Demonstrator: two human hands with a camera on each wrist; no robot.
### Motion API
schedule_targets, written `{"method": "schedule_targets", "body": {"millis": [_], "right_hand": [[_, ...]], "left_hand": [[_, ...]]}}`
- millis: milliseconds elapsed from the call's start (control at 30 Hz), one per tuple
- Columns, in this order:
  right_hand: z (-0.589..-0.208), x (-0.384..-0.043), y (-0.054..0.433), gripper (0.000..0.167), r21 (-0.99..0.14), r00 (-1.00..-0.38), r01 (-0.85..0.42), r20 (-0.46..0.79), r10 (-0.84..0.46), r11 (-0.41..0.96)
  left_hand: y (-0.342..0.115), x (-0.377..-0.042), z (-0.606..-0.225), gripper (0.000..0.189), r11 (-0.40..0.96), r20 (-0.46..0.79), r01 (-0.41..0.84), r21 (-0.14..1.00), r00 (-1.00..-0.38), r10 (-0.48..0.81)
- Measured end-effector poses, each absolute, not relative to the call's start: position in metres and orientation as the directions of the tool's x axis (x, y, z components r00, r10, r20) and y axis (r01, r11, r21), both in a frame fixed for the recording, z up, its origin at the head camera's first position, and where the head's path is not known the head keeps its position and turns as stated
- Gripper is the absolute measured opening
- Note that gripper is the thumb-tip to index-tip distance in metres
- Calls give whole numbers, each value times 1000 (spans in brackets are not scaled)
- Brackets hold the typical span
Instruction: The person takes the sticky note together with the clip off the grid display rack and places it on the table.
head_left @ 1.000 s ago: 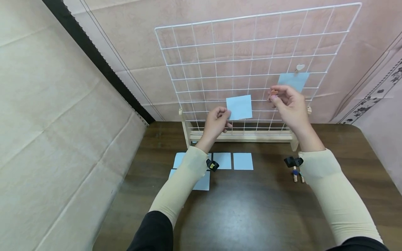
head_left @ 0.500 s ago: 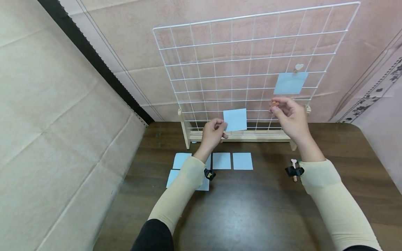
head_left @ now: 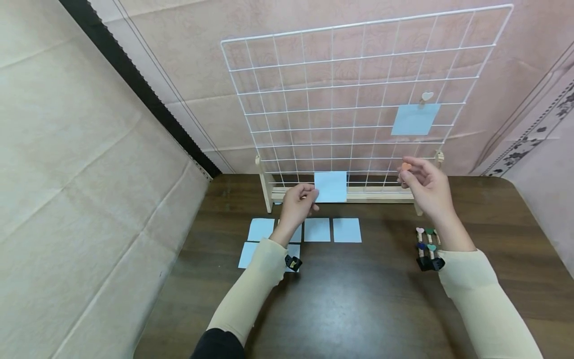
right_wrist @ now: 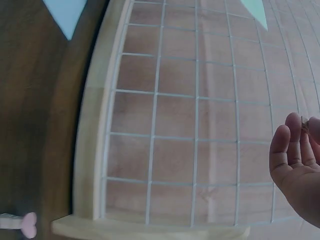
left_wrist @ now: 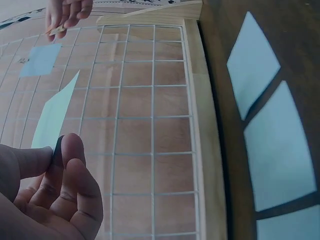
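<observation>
My left hand (head_left: 297, 205) pinches a light blue paper square (head_left: 331, 186) by its left edge, in front of the lower part of a white wire grid (head_left: 332, 92). The left wrist view shows the paper square (left_wrist: 54, 117) tilted between thumb and fingers. To the right, my right hand (head_left: 428, 188) pinches a small clothespin (head_left: 406, 166) with an orange heart on it; in the right wrist view the fingers mostly hide it. Above that hand, another blue paper square (head_left: 415, 119) hangs on the grid from a clothespin (head_left: 426, 96) with a white heart.
Several blue paper squares (head_left: 346, 230) lie in rows on the brown wooden table (head_left: 341, 304), partly behind my left forearm. Several heart clothespins (head_left: 420, 234) lie beside my right wrist. A pale wooden base (head_left: 372, 196) supports the grid at the table's back.
Both hands have moved down, the left one slightly leftward with its paper square, the right one slightly rightward with the orange-heart clothespin. More clothespins on the table now show beside my right wrist.
</observation>
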State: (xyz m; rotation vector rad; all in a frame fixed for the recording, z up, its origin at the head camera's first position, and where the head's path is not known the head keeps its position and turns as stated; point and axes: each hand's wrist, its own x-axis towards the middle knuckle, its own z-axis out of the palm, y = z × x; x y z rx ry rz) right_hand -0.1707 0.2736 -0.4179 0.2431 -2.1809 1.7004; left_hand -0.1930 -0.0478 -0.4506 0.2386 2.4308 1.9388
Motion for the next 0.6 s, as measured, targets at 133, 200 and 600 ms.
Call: {"method": "schedule_targets", "body": {"millis": [133,200,600], "right_hand": [[-427,-163,279,39,-909,-933,-305,346,104,283],[-432,-159,283,37,-910,-935,-294,338,111,292],[-462,-136,309,29,-923,-941,-276,316,119,267]], "left_hand": [[-54,-188,-461,22,224,59,83,971,-992,113],[-55,-185,-466,22,223,52,75,972,-993,104],[-61,-170,-491,20,217,2,20,976,-997,79]]}}
